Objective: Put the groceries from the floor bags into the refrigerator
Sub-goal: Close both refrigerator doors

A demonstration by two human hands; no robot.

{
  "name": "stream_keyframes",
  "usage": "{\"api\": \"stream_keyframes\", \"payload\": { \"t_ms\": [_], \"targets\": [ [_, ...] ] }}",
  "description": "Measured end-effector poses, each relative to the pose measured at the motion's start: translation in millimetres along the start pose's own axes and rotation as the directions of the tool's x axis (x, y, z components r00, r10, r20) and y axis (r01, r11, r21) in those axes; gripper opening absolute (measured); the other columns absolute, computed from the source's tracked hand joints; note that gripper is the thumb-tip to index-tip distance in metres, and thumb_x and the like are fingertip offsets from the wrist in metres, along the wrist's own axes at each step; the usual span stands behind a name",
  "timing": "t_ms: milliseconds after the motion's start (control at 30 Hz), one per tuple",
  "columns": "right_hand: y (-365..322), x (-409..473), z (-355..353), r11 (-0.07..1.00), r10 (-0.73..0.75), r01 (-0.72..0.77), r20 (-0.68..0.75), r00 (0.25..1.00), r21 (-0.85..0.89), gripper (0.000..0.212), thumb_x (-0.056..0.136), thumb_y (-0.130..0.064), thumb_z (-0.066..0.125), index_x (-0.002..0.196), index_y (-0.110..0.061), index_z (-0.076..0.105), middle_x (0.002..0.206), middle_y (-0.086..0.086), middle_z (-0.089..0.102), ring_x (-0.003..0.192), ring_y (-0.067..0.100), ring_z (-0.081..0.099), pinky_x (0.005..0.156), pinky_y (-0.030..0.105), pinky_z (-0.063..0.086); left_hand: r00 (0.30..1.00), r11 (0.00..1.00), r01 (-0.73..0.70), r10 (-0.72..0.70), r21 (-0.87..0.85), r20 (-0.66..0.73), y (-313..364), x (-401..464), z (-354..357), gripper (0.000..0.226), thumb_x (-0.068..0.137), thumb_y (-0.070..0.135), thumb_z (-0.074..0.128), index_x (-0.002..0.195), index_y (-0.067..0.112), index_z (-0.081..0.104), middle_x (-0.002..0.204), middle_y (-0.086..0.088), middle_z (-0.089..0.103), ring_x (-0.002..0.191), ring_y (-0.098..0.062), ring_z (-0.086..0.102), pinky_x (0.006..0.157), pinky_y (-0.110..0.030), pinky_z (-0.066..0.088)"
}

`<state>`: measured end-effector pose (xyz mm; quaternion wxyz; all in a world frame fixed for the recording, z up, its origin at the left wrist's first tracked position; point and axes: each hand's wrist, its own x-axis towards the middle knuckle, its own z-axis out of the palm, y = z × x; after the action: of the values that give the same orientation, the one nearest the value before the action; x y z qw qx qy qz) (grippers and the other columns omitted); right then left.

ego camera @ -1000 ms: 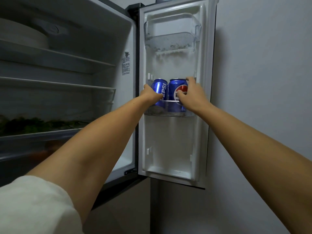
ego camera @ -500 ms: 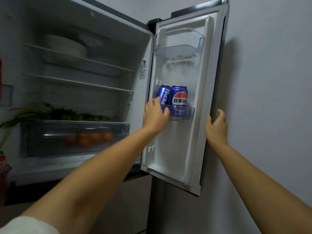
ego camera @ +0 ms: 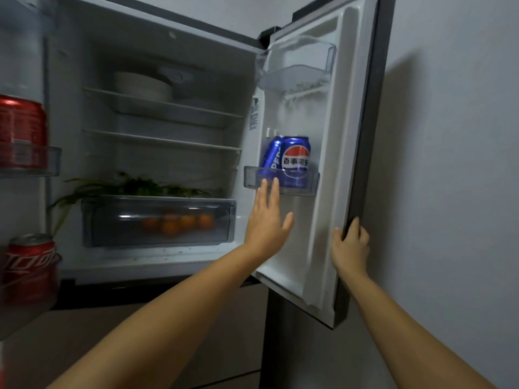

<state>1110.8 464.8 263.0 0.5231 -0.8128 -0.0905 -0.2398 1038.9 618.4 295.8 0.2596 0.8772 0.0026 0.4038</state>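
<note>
Two blue Pepsi cans [ego camera: 295, 161] stand side by side in the middle bin [ego camera: 311, 185] of the right refrigerator door [ego camera: 331, 164]. My left hand [ego camera: 266, 217] is open, flat, fingers up, just below that bin, its fingertips at the bin's front. My right hand [ego camera: 349, 245] grips the outer edge of the right door, fingers wrapped around it. Two red cola cans, an upper one [ego camera: 21, 130] and a lower one [ego camera: 29, 265], sit in the left door's bins at the frame's left edge. No floor bags are in view.
Inside the refrigerator, a white bowl [ego camera: 143, 85] sits on the top shelf, leafy greens [ego camera: 132, 186] lie above a clear drawer [ego camera: 160, 220] that holds oranges [ego camera: 179, 223]. An upper door bin [ego camera: 297, 71] hangs above the Pepsi cans. A plain wall [ego camera: 455, 164] is at right.
Both hands let go of the Pepsi cans. My right hand moved to the door's outer edge; my left hand dropped below the bin and opened. The view pulled back and left.
</note>
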Motion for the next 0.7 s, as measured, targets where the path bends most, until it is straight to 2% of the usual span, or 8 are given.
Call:
{"api": "stream_keyframes", "payload": {
  "t_ms": [100,167,267,333,433,567,633,700],
  "targets": [
    [-6.9,-27.0,5.1,0.989,-0.096,0.092,-0.028,0.995,-0.117,0.062,0.099,-0.028,0.040,0.153,-0.017,0.012,0.157,0.011,0.014,0.140,0.034,0.020,0.113,0.046,0.023,0.994,0.994,0.054,-0.063,-0.099,-0.092,2.7,-13.1,-0.3,0.077,0.097,0.031,0.047,0.152,0.023,-0.006,0.160,-0.001,-0.013,0.149,-0.021,-0.001,0.120,-0.045,0.018],
    [-4.9,-49.5,9.8,0.933,-0.212,0.196,-0.022,0.977,-0.303,0.063,0.098,-0.033,0.041,0.153,-0.020,0.012,0.157,0.010,0.016,0.141,0.032,0.022,0.114,0.048,0.022,0.987,0.992,0.046,-0.063,-0.117,-0.149,4.8,-31.7,3.8,0.076,0.096,0.031,0.047,0.153,0.022,-0.002,0.160,-0.002,-0.011,0.149,-0.022,0.001,0.120,-0.044,0.017],
    [9.8,-74.0,15.5,0.795,-0.414,0.408,0.090,0.906,-0.450,0.061,0.099,-0.034,0.040,0.153,-0.023,0.013,0.160,0.007,0.012,0.145,0.027,0.018,0.116,0.052,0.015,0.988,0.995,-0.100,0.101,0.007,-0.120,3.7,-68.6,19.6,0.070,0.096,0.030,0.046,0.153,0.021,0.007,0.161,-0.004,-0.004,0.149,-0.020,0.000,0.120,-0.042,0.010],
    [20.3,-76.9,18.5,0.715,-0.548,0.583,0.209,0.810,-0.387,0.060,0.098,-0.026,0.041,0.152,-0.018,0.017,0.160,0.007,0.011,0.146,0.028,0.017,0.117,0.052,0.022,0.981,0.980,-0.186,0.189,0.065,-0.043,-1.8,-90.2,31.9,0.064,0.096,0.028,0.044,0.152,0.020,0.015,0.161,-0.004,0.003,0.149,-0.018,0.000,0.121,-0.045,0.012],
    [21.8,-74.0,28.0,0.611,-0.684,0.766,0.355,0.638,-0.199,0.058,0.098,-0.021,0.030,0.150,-0.011,0.007,0.160,0.000,0.001,0.148,0.022,0.013,0.118,0.037,0.025,0.993,0.989,-0.119,0.121,0.090,-0.017,-21.1,-109.2,33.5,0.058,0.099,0.029,0.038,0.152,0.020,0.015,0.161,0.002,-0.004,0.147,-0.012,-0.012,0.122,-0.040,0.002],
    [0.3,-84.3,64.2,0.579,-0.716,0.814,0.451,0.533,-0.043,0.061,0.102,-0.017,0.033,0.146,-0.026,-0.008,0.154,-0.020,-0.021,0.146,0.003,-0.015,0.118,0.021,0.003,0.998,0.990,-0.007,0.016,0.138,-0.062,-62.8,-116.8,4.0,0.058,0.101,0.036,0.033,0.152,0.025,0.008,0.160,0.007,-0.010,0.144,-0.004,-0.017,0.120,-0.030,-0.004],
    [-13.7,-92.3,93.1,0.546,-0.723,0.837,0.484,0.492,-0.035,0.061,0.103,-0.019,0.033,0.145,-0.029,-0.010,0.152,-0.020,-0.025,0.143,0.003,-0.024,0.116,0.022,-0.003,0.998,0.994,0.037,-0.031,0.106,-0.056,-86.0,-117.6,-12.8,0.057,0.101,0.039,0.032,0.152,0.029,0.007,0.160,0.008,-0.009,0.146,-0.005,-0.011,0.119,-0.028,0.001],
    [-29.1,-99.9,127.9,0.511,-0.732,0.858,0.498,0.465,-0.051,0.063,0.101,-0.019,0.035,0.146,-0.025,-0.009,0.155,-0.012,-0.021,0.145,0.011,-0.022,0.118,0.028,0.001,0.995,0.996,0.093,-0.092,0.004,-0.042,-109.2,-115.4,-27.0,0.055,0.102,0.037,0.030,0.151,0.032,0.006,0.160,0.010,-0.008,0.147,-0.004,-0.004,0.119,-0.028,0.008]
  ]
}}
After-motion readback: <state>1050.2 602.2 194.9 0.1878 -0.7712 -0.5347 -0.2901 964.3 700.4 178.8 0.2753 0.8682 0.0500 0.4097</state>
